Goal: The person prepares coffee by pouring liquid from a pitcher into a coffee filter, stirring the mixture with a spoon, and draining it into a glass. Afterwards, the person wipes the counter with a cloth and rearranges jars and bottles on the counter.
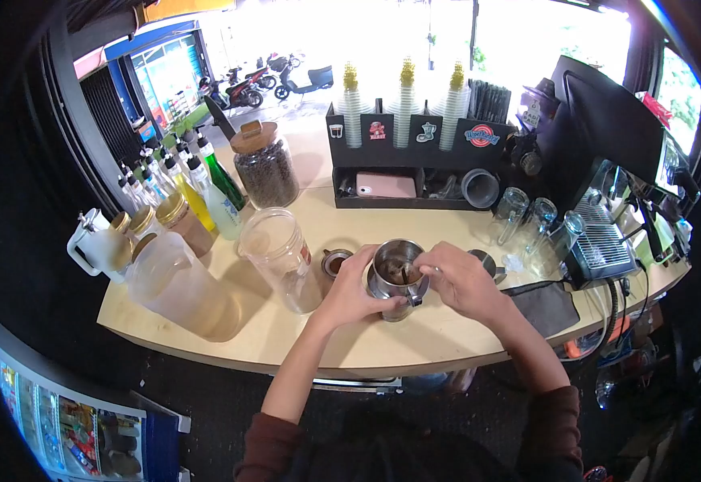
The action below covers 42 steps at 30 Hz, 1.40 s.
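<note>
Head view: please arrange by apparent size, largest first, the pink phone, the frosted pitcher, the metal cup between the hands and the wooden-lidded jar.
1. Frosted pitcher
2. Wooden-lidded jar
3. Metal cup, partly covered by fingers
4. Pink phone

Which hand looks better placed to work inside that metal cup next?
Probably the right hand: it is at the open mouth of the metal cup, seemingly pinching a thin utensil that dips inside. The left hand holds the cup's outside, so it seems better suited to steadying.
</note>
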Available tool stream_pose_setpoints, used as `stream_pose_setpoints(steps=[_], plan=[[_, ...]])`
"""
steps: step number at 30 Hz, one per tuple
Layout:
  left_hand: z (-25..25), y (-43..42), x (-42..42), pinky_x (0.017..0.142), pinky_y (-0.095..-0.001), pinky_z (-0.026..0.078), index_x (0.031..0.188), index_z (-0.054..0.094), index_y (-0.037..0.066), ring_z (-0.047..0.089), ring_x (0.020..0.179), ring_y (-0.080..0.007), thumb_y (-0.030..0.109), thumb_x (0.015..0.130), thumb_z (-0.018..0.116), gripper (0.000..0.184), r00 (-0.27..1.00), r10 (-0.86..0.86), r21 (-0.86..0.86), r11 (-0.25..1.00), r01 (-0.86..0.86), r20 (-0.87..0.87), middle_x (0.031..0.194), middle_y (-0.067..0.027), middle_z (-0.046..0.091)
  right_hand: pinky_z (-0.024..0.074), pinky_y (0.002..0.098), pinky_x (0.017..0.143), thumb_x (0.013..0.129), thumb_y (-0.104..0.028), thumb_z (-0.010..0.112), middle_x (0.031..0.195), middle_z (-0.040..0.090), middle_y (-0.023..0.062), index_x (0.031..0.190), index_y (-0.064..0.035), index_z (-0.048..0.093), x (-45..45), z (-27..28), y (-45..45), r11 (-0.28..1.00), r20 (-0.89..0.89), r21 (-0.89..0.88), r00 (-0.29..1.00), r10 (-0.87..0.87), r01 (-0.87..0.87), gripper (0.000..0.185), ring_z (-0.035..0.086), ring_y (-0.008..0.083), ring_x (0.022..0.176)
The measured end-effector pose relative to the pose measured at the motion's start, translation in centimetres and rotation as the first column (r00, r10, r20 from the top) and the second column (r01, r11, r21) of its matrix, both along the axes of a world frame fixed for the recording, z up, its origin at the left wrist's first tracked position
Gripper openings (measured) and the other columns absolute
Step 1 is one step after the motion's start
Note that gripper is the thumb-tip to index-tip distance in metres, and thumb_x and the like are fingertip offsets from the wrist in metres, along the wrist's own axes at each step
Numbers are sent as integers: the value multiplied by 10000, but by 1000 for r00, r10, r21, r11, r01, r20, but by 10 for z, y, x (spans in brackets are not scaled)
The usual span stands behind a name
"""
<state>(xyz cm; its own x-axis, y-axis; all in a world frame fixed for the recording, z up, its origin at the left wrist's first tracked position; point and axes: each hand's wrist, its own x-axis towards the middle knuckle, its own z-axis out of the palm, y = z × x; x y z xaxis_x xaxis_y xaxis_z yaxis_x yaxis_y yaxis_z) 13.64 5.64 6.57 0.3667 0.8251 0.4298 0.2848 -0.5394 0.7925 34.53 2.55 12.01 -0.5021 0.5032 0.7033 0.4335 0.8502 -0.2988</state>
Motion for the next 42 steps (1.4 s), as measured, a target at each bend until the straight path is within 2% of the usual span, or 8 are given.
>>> stream_pose_setpoints(steps=[7, 9, 14, 21, 32, 35, 40, 42], plan=[[5, 5, 1, 955, -382, 426, 1188, 526, 2, 581, 1064, -294, 241, 536, 826, 756, 995, -97, 2, 995, 97, 23, 1130, -148, 599, 488, 368, 627, 861, -76, 616, 803, 590, 134, 972, -31, 607, -1, 7, -11, 986, -52, -167, 999, -2, -7, 120, 599, 301, 708], [10, 4, 1, 970, -394, 412, 1183, 531, 12, 576, 1071, -298, 248, 527, 829, 758, 996, -91, 15, 996, 90, 21, 1130, -145, 597, 495, 351, 626, 861, -77, 620, 806, 610, 131, 948, -19, 621, -1, 9, -12, 984, -2, -141, 993, -114, 112, 104, 619, 279, 710], [23, -4, -2, 1045, -447, 298, 1214, 515, 71, 512, 1149, -295, 257, 505, 827, 796, 988, 104, 240, 968, -75, -112, 1185, -111, 565, 495, 323, 628, 861, -65, 624, 823, 628, 122, 944, -12, 630, -3, 9, -16, 981, -160, -194, 987, -31, 0, 99, 633, 240, 710], [27, -6, -3, 1068, -458, 251, 1242, 483, 86, 483, 1182, -282, 258, 509, 833, 830, 979, 159, 409, 908, -93, -129, 1212, -102, 542, 503, 312, 661, 844, -39, 639, 826, 623, 134, 947, -5, 623, -5, 17, -23, 976, -219, -211, 976, 7, -54, 110, 648, 245, 743], [8, -7, 9, 951, -383, 429, 1204, 471, 49, 534, 1089, -290, 207, 501, 886, 832, 961, 255, 402, 873, -275, 103, 1158, -123, 544, 506, 299, 633, 826, -10, 653, 841, 638, 119, 962, -5, 634, -22, 19, -28, 1000, -257, -28, 966, -10, 3, 137, 644, 225, 733], [7, -5, 10, 984, -435, 332, 1196, 481, 65, 485, 1127, -299, 262, 504, 883, 824, 958, 238, 348, 895, -280, 160, 1170, -102, 534, 504, 312, 623, 808, -28, 674, 830, 626, 116, 945, -12, 627, -25, 16, -34, 999, -233, -33, 972, 9, -17, 146, 640, 240, 725], [6, -4, 12, 970, -436, 343, 1194, 479, 64, 501, 1111, -297, 286, 501, 889, 835, 957, 243, 405, 867, -289, 161, 1170, -98, 538, 489, 337, 612, 799, -56, 684, 790, 595, 108, 923, -21, 616, -31, 15, -37, 999, -307, -2, 951, -33, 34, 145, 615, 264, 690], [6, -3, 13, 970, -436, 343, 1195, 478, 65, 507, 1103, -298, 285, 503, 889, 835, 954, 241, 405, 866, -294, 179, 1167, -96, 540, 485, 346, 614, 806, -68, 682, 791, 594, 110, 925, -26, 620, -29, 15, -39, 999, -206, -37, 978, 26, -34, 141, 607, 269, 690]])
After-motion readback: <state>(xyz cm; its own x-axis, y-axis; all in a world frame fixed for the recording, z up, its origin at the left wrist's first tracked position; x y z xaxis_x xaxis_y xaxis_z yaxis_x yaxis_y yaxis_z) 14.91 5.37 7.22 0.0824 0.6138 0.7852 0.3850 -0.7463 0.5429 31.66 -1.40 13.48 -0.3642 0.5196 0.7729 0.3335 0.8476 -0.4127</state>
